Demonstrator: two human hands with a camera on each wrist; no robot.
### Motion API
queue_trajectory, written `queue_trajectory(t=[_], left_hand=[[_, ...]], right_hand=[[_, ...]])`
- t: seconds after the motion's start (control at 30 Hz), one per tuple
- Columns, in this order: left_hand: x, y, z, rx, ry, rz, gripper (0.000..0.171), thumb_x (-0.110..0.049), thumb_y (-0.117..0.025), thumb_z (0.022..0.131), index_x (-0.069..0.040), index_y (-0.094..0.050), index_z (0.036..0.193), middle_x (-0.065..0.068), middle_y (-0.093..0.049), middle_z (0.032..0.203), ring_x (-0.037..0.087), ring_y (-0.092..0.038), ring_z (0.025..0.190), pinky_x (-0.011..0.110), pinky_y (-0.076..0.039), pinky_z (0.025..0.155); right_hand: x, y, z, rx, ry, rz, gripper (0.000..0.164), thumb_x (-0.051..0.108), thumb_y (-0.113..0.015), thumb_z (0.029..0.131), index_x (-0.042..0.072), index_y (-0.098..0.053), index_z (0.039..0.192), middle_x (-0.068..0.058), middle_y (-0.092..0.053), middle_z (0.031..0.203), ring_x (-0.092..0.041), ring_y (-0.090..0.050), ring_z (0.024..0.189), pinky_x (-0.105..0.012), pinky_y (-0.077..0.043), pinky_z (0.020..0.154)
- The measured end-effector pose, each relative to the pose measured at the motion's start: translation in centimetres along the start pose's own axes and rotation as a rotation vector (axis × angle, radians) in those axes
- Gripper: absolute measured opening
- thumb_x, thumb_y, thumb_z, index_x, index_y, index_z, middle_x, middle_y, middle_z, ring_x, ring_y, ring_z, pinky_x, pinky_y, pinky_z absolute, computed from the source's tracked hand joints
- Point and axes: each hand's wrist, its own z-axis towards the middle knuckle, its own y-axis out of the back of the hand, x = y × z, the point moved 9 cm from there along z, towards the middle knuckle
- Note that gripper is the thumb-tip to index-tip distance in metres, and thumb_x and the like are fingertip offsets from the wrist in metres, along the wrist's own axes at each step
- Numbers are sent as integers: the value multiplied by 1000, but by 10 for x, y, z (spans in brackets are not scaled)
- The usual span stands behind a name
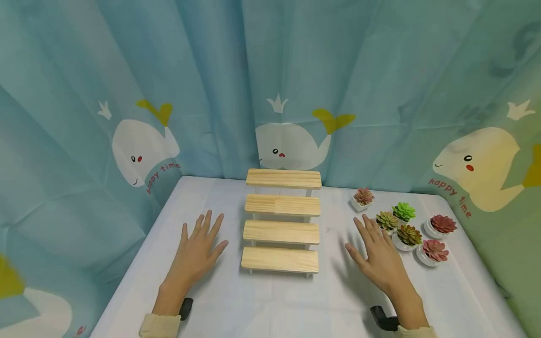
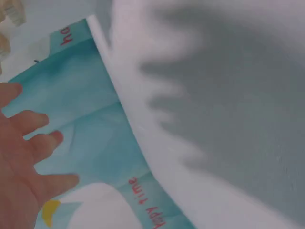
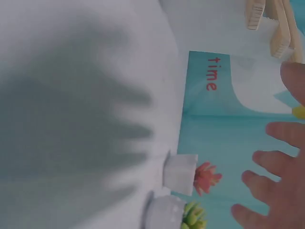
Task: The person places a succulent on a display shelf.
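My left hand [image 1: 195,256] hovers over the white table left of a stepped wooden stand [image 1: 281,232], fingers spread and holding nothing. On the stand's other side my right hand [image 1: 378,258] is held palm down with fingers stretched out, also holding nothing. Its fingertips overlap a yellow-green succulent in a white pot [image 1: 387,221] in the head view. Several more potted succulents stand close by: a dusty pink one in a square pot [image 1: 362,199], a bright green one [image 1: 404,211], a green-and-red one [image 1: 408,236], a dark red one [image 1: 442,225] and a pink one [image 1: 434,252].
A white cloth covers the table [image 1: 279,310]. Behind it and along its sides hangs a blue-green curtain [image 1: 211,84] printed with whales. The stand has several pale wooden steps on white supports, rising towards the back. Both wrists wear dark straps.
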Motion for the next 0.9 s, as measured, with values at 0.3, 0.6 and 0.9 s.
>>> queue_trajectory(t=[0.3, 0.6, 0.9], left_hand=[[-3, 3, -1, -103, 72, -342, 62, -33, -59, 107, -14, -39, 162, 16, -46, 163, 40, -47, 148, 66, -42, 118], [-4, -16, -5, -36, 217, -686, 51, -33, -55, 109, -13, -49, 156, 10, -69, 140, 31, -69, 125, 54, -55, 107], [-13, -43, -10, 175, 274, -1061, 46, -30, -43, 113, -7, -52, 152, 19, -66, 142, 36, -70, 119, 38, -65, 92]], right_hand=[[-4, 17, -8, -324, 19, 165, 61, 15, -77, 92, 8, -56, 149, -23, -57, 151, -50, -54, 134, -71, -42, 108], [-29, 13, -27, -419, -210, 392, 51, 15, -72, 98, 19, -60, 148, -15, -66, 144, 10, -48, 137, 3, -29, 106], [-51, 19, -42, -473, -283, 727, 52, -2, -66, 99, 10, -58, 148, -5, -64, 145, 2, -57, 130, -8, -44, 107]])
